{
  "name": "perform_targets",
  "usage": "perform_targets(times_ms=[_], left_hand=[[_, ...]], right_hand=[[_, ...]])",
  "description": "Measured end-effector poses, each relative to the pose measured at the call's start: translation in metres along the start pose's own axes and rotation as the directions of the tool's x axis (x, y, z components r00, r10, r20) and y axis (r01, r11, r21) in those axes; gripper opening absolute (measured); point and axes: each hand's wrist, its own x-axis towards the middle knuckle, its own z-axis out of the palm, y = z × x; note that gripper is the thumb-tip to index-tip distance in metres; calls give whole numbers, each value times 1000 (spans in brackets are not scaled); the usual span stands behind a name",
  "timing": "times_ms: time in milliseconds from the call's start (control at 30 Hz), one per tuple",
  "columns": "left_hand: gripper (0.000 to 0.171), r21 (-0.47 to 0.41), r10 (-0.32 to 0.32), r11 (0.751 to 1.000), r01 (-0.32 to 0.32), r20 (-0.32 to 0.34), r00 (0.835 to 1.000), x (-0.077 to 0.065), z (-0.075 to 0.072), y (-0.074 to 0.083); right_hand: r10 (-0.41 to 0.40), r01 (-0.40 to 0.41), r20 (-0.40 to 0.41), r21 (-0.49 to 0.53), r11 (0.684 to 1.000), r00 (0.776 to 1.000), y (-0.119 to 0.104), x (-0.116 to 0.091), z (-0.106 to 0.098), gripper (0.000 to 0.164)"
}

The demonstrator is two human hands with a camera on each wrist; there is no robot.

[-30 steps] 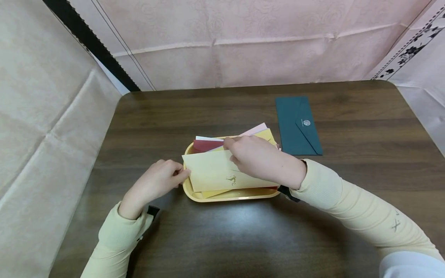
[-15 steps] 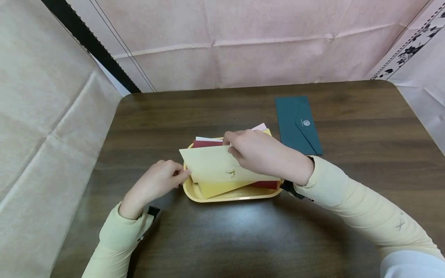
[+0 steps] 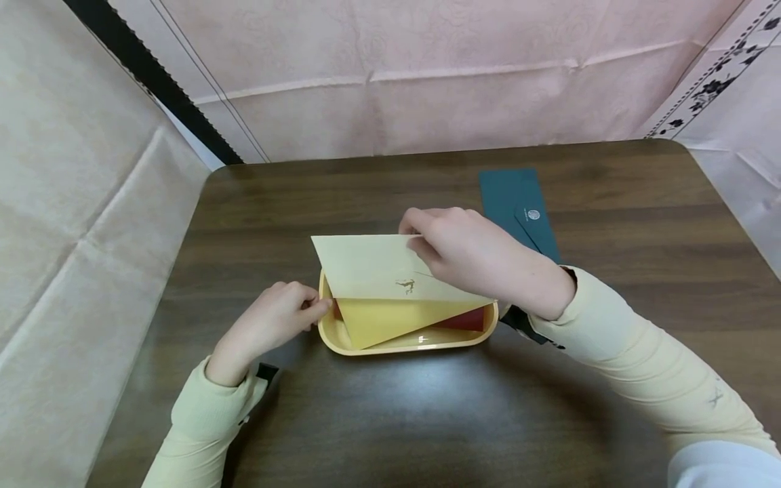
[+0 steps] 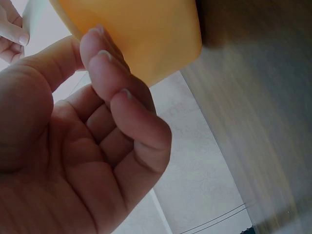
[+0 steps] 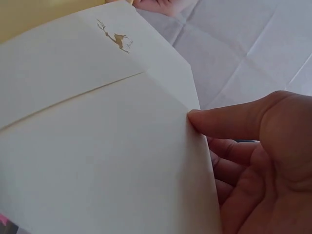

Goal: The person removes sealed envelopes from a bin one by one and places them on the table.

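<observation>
My right hand (image 3: 472, 254) pinches the upper edge of a cream envelope (image 3: 366, 268), which tilts up over a yellow tray (image 3: 421, 348). Up close in the right wrist view, thumb and fingers grip the edge of this envelope (image 5: 97, 156), printed with a small gold deer. At the tray's left end, my left hand (image 3: 274, 315) holds the rim between thumb and fingers; the left wrist view shows the tray's side wall (image 4: 161, 39) beside the fingertips. Inside the tray lie a yellow envelope (image 3: 378, 322) and a dark red one (image 3: 470, 320). The raised envelope hides the tray's back part.
A teal envelope (image 3: 509, 193) with a round white seal lies on the dark wooden table (image 3: 390, 420), behind the right hand and partly covered by it. Pale patterned cloth (image 3: 464, 74) hangs beyond the table's far edge.
My right hand has lifted the cream envelope up and away from me, baring more of the yellow and red envelopes beneath. The left hand has stayed at the tray's rim.
</observation>
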Motion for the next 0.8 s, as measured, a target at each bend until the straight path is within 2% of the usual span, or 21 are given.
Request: perform_targets(times_ms=[267, 433, 533, 633, 800], left_hand=[[36, -3, -15, 1000, 15, 10, 1000, 0, 1, 0], [37, -11, -35, 999, 35, 24, 999, 0, 0, 0], [37, -6, -37, 999, 37, 21, 999, 0, 0, -1], [36, 0, -32, 999, 32, 19, 999, 1, 1, -1], [34, 3, -32, 999, 32, 24, 999, 1, 1, 0]], right_hand=[[31, -32, -49, -23, 999, 998, 15, -5, -8, 14], [41, -50, -136, -67, 996, 990, 30, -10, -20, 16], [60, -82, -200, -101, 991, 978, 42, -15, -30, 17], [117, -149, -245, -117, 982, 962, 53, -23, -43, 20], [232, -279, -317, -112, 954, 920, 78, -42, -63, 26]])
